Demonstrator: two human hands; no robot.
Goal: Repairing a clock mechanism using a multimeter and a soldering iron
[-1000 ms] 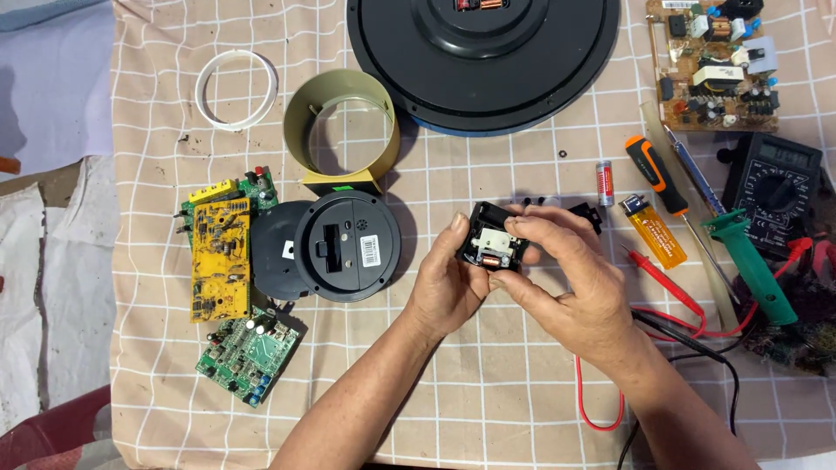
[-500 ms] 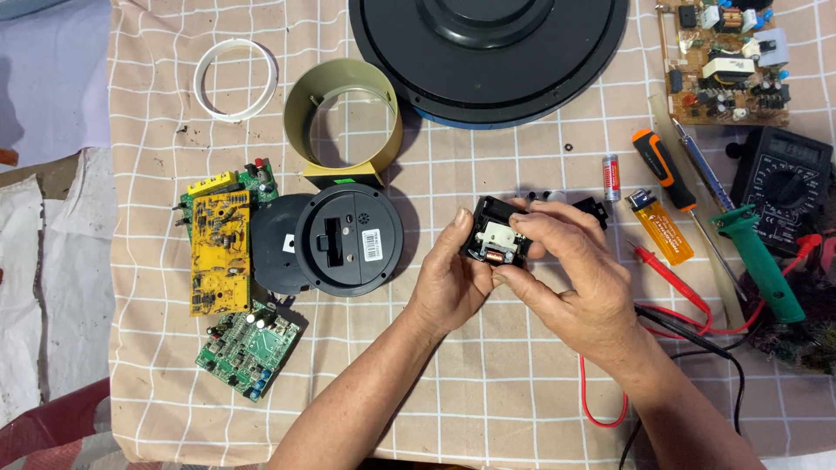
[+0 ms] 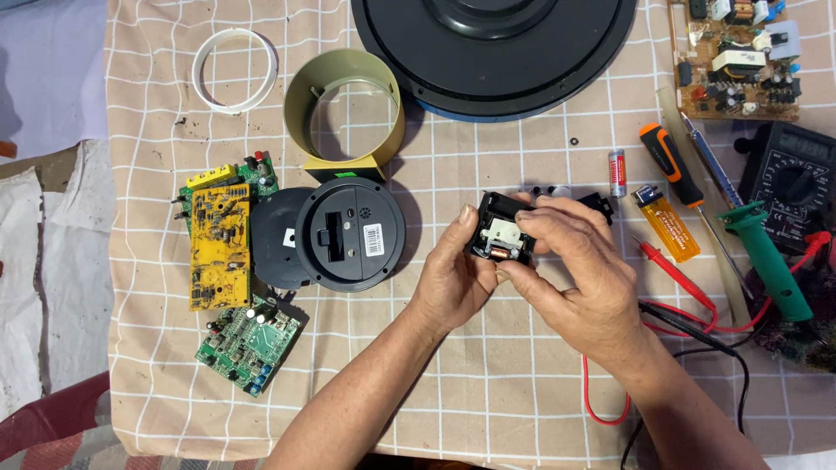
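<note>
Both hands hold a small black square module (image 3: 500, 228) with a white part and a copper coil showing inside. My left hand (image 3: 455, 277) cups it from the left and below, thumb on its left edge. My right hand (image 3: 579, 270) grips it from the right, fingers over its top and right side. The module is held just above the checked cloth (image 3: 488, 383). A black plastic piece (image 3: 601, 205) lies partly hidden behind my right fingers.
Left of the hands lie a round black housing (image 3: 348, 235), a yellow circuit board (image 3: 219, 246) and a green board (image 3: 250, 345). A gold ring (image 3: 346, 113), white ring (image 3: 233, 70) and large black disc (image 3: 496, 48) sit farther back. Right: battery (image 3: 617, 171), lighter (image 3: 666, 223), screwdriver (image 3: 670, 165), soldering iron (image 3: 771, 261), multimeter (image 3: 792, 184), red probe leads (image 3: 679, 278).
Both hands have stayed on the module, with only slight shifts of the fingers. The camera view has drifted a little; the things on the cloth have not moved.
</note>
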